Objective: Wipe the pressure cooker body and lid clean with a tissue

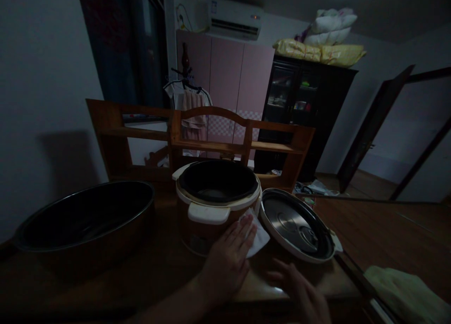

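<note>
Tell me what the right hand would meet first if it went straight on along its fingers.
Probably the thin white cloth or tissue beneath the left hand, though depth is unclear and that hand might come first.

Dim light filled the room. A bare pale wall [42,56] rose at the left beside a dark curtain [123,46]. Behind the open wooden shelving [176,129], pale clothes [193,103] hung on a dark stand [184,58] before a pink wardrobe [225,65], an air conditioner [235,17] mounted above. To its right stood a black cabinet [329,96] with glass doors, topped by yellow bundles [338,54] and white bundles [333,23]. Farther right, a dark door [373,126] stood open, brownish floor [373,176] showing beyond.
</note>
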Demonstrator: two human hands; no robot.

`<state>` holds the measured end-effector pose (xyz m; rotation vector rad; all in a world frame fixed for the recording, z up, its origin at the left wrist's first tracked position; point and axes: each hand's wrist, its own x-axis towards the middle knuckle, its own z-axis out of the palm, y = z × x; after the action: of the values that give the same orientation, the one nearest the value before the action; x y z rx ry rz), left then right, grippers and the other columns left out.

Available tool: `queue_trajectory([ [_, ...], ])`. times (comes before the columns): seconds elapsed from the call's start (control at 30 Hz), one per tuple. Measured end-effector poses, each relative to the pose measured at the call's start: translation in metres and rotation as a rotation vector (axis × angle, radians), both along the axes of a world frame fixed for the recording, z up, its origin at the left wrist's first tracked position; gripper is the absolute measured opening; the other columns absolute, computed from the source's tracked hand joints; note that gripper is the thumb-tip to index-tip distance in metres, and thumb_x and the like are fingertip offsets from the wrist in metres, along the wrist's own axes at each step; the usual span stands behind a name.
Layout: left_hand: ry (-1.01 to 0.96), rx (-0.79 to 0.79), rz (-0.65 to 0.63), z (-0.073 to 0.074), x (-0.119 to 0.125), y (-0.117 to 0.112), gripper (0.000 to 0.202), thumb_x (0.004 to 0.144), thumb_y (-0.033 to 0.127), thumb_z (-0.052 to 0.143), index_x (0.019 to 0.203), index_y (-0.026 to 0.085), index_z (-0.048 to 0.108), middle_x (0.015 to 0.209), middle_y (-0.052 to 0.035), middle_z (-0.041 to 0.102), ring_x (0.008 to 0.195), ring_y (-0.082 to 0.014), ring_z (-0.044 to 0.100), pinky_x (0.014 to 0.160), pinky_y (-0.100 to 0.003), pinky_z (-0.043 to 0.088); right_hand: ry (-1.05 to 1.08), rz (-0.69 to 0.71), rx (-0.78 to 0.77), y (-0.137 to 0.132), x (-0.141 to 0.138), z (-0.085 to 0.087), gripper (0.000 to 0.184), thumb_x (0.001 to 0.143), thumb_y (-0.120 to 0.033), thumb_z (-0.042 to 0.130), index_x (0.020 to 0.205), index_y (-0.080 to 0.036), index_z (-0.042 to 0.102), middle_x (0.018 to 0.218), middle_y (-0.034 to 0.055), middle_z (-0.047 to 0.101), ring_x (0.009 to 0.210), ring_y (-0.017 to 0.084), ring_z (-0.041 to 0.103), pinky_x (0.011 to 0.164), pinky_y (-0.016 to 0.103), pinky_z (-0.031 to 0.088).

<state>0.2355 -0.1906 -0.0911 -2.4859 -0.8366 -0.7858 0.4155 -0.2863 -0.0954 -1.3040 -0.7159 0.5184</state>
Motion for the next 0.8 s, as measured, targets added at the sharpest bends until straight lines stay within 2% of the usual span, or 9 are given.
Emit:
queue_trajectory([
  [0.07, -0.054, -0.026, -0.011, -0.003, 0.004, -0.007, 0.083, 0.082, 0.013, 0.049, 0.160, 0.007, 0.023, 0.170, -0.0138, 0.011, 0.159, -0.0281, 0.008, 0.128, -0.040, 0.017, 0.082, 0.164, -0.064, 0.024, -0.018, -0.011, 0.064, 0.075, -0.079, 0.066, 0.079, -0.017, 0.081, 0.074, 0.0150, 0.075, 0.072, 0.037, 0.075, 0.065, 0.048, 0.063],
  [0.1, -0.060, -0.040, -0.029, -0.004, 0.004, -0.009, 0.084, 0.081, 0.012, 0.050, 0.160, 0.007, 0.023, 0.171, -0.0139, 0.010, 0.159, -0.0286, 0.008, 0.127, -0.041, 0.018, 0.243, 0.374, -0.122, 0.036, -0.024, -0.016, 0.068, 0.069, -0.080, 0.070, 0.080, -0.014, 0.081, 0.080, 0.0179, 0.075, 0.079, 0.039, 0.075, 0.071, 0.050, 0.063],
  [0.17, -0.030, -0.081, -0.093, -0.007, 0.004, -0.013, 0.085, 0.081, 0.014, 0.051, 0.161, 0.008, 0.021, 0.171, -0.0132, 0.010, 0.159, -0.0278, 0.007, 0.127, -0.041, 0.022, 0.406, 0.485, -0.127, 0.054, -0.030, -0.023, 0.070, 0.063, -0.080, 0.074, 0.083, -0.013, 0.080, 0.086, 0.0196, 0.076, 0.089, 0.039, 0.075, 0.077, 0.050, 0.062],
  [0.27, 0.025, -0.139, -0.212, -0.011, 0.000, -0.016, 0.085, 0.082, 0.014, 0.051, 0.160, 0.007, 0.018, 0.171, -0.0128, 0.012, 0.159, -0.0243, 0.008, 0.127, -0.039, 0.024, 0.467, 0.489, -0.060, 0.062, -0.034, -0.026, 0.065, 0.064, -0.070, 0.082, 0.100, -0.016, 0.080, 0.108, 0.0164, 0.075, 0.113, 0.035, 0.068, 0.094, 0.045, 0.057],
  [0.37, -0.008, -0.163, -0.322, -0.014, -0.006, -0.017, 0.088, 0.077, 0.013, 0.053, 0.157, 0.004, 0.019, 0.170, -0.0143, 0.014, 0.159, -0.0252, 0.009, 0.127, -0.040, 0.025, 0.531, 0.497, 0.011, 0.056, -0.036, -0.025, 0.060, 0.067, -0.053, 0.088, 0.115, -0.019, 0.076, 0.127, 0.0109, 0.069, 0.130, 0.029, 0.059, 0.107, 0.039, 0.050],
  [0.5, -0.182, -0.120, -0.392, -0.018, -0.021, -0.023, 0.081, 0.078, 0.020, 0.060, 0.152, 0.009, 0.026, 0.167, -0.0148, 0.024, 0.157, -0.0348, 0.012, 0.125, -0.053, 0.025, 0.603, 0.460, -0.064, 0.046, -0.036, -0.025, 0.060, 0.070, -0.051, 0.085, 0.118, -0.018, 0.074, 0.128, 0.0132, 0.069, 0.125, 0.033, 0.061, 0.098, 0.043, 0.056],
  [0.63, -0.439, -0.084, -0.248, -0.028, -0.040, -0.038, 0.063, 0.086, 0.018, 0.055, 0.147, 0.014, 0.036, 0.161, -0.0148, 0.037, 0.153, -0.0356, 0.025, 0.122, -0.059, 0.028, 0.621, 0.303, -0.105, 0.045, -0.025, -0.026, 0.075, 0.071, -0.054, 0.083, 0.132, -0.014, 0.065, 0.127, 0.0149, 0.069, 0.116, 0.035, 0.066, 0.087, 0.042, 0.059],
  [0.73, -0.718, -0.140, -0.009, -0.043, -0.049, -0.049, 0.055, 0.092, 0.015, 0.049, 0.146, 0.020, 0.041, 0.160, -0.0125, 0.039, 0.152, -0.0308, 0.031, 0.120, -0.057, 0.034, 0.407, 0.100, -0.083, 0.046, -0.012, -0.027, 0.078, 0.079, -0.059, 0.073, 0.141, -0.015, 0.058, 0.134, 0.0133, 0.065, 0.122, 0.034, 0.063, 0.090, 0.042, 0.057],
  [0.8, -0.875, -0.218, 0.172, -0.057, -0.053, -0.053, 0.054, 0.096, 0.020, 0.047, 0.150, 0.022, 0.040, 0.163, -0.0111, 0.035, 0.153, -0.0284, 0.031, 0.121, -0.054, 0.036, 0.252, -0.035, -0.133, 0.049, -0.010, -0.029, 0.080, 0.077, -0.055, 0.074, 0.145, -0.018, 0.056, 0.137, 0.0124, 0.063, 0.127, 0.036, 0.059, 0.095, 0.044, 0.053],
])
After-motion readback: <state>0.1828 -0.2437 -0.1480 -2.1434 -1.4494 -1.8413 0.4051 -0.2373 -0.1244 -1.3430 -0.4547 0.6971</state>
